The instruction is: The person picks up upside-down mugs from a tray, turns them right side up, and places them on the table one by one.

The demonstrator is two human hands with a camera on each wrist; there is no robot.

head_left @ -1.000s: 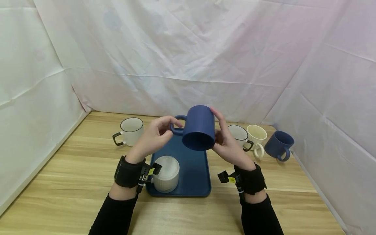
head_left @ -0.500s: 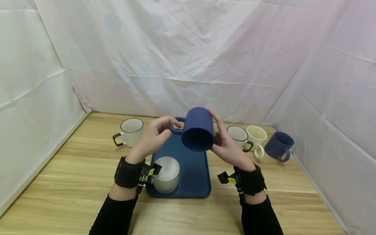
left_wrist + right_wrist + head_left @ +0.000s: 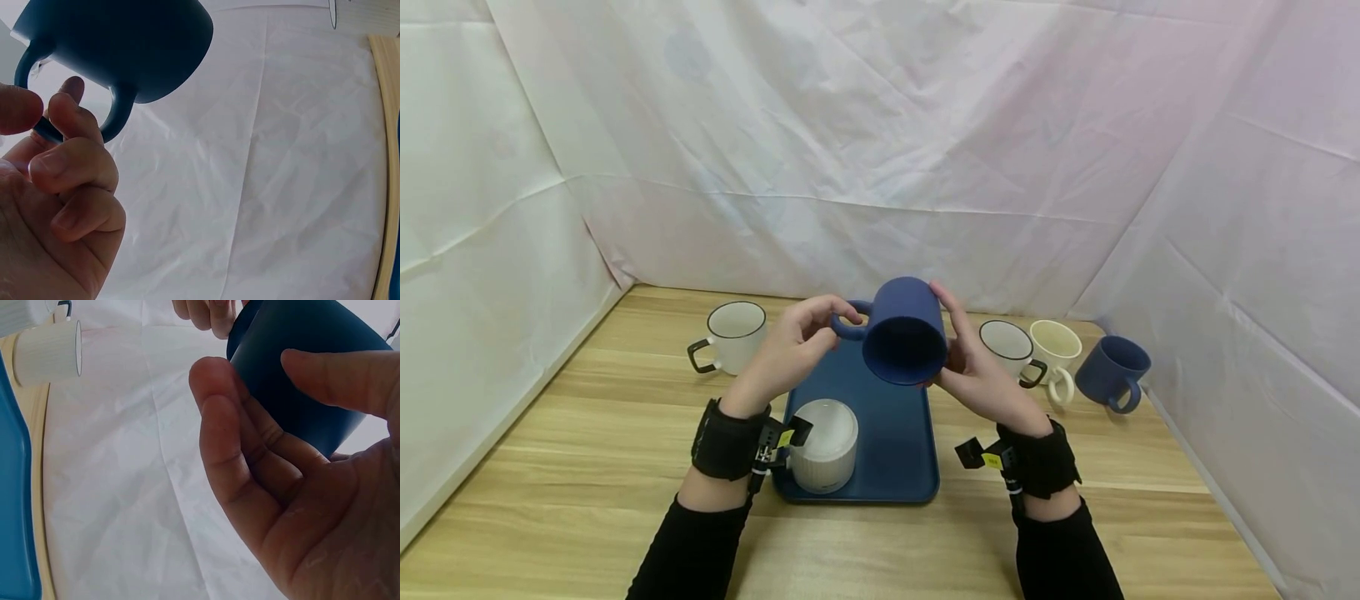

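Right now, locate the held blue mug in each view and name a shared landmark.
Head: blue mug at centre, tilted, held above the blue tray.
Left wrist: top left, left hand pinching its handle.
Right wrist: top right, right hand against its side.
Shared landmark: the creased white backdrop.

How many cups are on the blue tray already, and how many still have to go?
One ribbed white cup already sits upside down on the blue tray. In hand: the left hand pinches the handle of a dark blue mug tipped over the tray, while the right hand steadies its side. Four mugs wait on the table, if they all go: one left, three right.
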